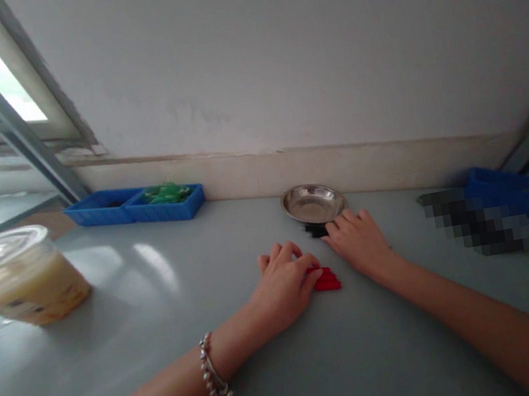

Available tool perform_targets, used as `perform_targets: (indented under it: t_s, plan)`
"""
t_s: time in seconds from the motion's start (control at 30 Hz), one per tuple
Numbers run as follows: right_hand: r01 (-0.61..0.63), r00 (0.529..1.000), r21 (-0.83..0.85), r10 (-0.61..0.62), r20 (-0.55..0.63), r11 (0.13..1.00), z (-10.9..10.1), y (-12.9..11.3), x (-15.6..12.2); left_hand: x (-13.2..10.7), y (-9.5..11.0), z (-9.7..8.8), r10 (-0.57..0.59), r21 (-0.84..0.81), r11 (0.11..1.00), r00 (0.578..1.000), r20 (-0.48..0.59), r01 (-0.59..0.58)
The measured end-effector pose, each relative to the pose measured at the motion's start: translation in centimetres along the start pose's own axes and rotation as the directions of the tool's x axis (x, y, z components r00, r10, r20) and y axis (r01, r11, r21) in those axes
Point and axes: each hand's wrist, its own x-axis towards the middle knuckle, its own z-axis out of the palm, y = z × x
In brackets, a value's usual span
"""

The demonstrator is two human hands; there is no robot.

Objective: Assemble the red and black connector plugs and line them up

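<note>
My left hand [286,282] rests on the grey table [178,347] with its fingers curled onto a small pile of red pieces [327,280]. A beaded bracelet [213,372] circles that wrist. My right hand [358,238] lies just beyond, fingers bent down over a few small black pieces [315,231] at the near rim of a shallow steel dish [313,203]. What the fingers pinch is hidden.
A plastic cup of milky drink with a straw [19,279] stands at the left. Two blue trays [137,206], one with green parts, sit against the wall. Another blue tray [522,192] is at the right, next to a blurred-out patch.
</note>
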Motion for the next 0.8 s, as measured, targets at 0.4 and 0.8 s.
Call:
perform_targets:
  t_s: [0.4,0.8]
  plan:
    - [0.093,0.996,-0.017,-0.092,0.02,0.996,0.0,-0.6,0.9,0.0,0.0,0.0,-0.01,0.018,1.0,1.0,0.002,0.01]
    - [0.063,0.998,0.185,-0.066,0.013,0.981,-2.2,0.2,-1.3,-0.1,0.1,0.1,0.006,0.017,1.0,1.0,-0.024,-0.006]
